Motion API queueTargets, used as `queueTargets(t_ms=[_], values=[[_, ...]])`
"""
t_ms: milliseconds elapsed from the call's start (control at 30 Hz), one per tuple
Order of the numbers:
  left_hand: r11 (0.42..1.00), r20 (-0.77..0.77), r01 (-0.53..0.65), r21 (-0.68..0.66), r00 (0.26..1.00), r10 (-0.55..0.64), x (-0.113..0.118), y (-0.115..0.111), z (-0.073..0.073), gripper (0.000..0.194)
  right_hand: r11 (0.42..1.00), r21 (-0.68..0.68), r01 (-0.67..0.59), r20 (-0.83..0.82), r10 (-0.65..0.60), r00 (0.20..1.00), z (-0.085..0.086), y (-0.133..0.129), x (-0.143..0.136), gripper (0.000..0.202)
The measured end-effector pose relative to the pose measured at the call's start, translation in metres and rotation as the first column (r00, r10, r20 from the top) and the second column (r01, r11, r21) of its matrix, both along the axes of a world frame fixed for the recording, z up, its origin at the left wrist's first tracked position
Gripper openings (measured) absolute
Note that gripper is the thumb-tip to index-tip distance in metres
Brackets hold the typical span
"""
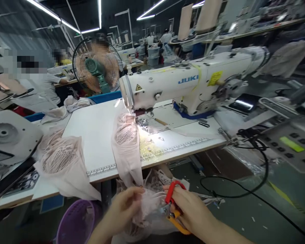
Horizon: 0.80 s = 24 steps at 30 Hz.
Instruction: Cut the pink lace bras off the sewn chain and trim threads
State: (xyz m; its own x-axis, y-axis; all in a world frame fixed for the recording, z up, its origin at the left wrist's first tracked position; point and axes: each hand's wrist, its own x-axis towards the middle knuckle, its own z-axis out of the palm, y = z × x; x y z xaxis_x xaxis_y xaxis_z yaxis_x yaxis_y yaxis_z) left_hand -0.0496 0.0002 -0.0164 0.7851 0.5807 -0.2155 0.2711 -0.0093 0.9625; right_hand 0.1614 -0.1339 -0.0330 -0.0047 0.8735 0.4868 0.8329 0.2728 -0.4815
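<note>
Left hand (125,205) is pinching a bunch of sheer pale pink lace fabric (149,206) down below the white desk (96,135) edge. Right hand (190,211) is closed around red-and-orange thread snips (173,206) touching that fabric. Round purple plastic basket (76,223) at lower left; can't tell what's inside.

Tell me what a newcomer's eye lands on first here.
Probably the white sewing machine at centre, its lamp lighting the table under the needle. A strip of pale pink lace fabric hangs from it down to the near edge, where the left hand grips it and the right hand holds red-and-orange snips. A standing fan sits behind, left.
</note>
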Motion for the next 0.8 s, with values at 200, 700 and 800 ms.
queueTargets(t_ms=[200,700,800], values=[[0.978,0.030,0.026,-0.207,0.999,-0.020,-0.013,0.007,-0.010,0.031,0.971,0.099,-0.217,0.145,0.202,0.969,-0.007,-0.003,0.003,0.028],[0.829,0.085,-0.316,-0.462,0.915,0.396,-0.039,0.013,-0.019,0.046,0.913,0.282,-0.295,0.118,0.272,0.955,0.030,0.026,-0.017,0.027],[0.867,0.034,-0.477,-0.142,0.873,0.486,-0.053,0.018,-0.042,0.053,0.905,0.327,-0.274,0.021,0.283,0.959,0.042,0.030,-0.017,0.026]])
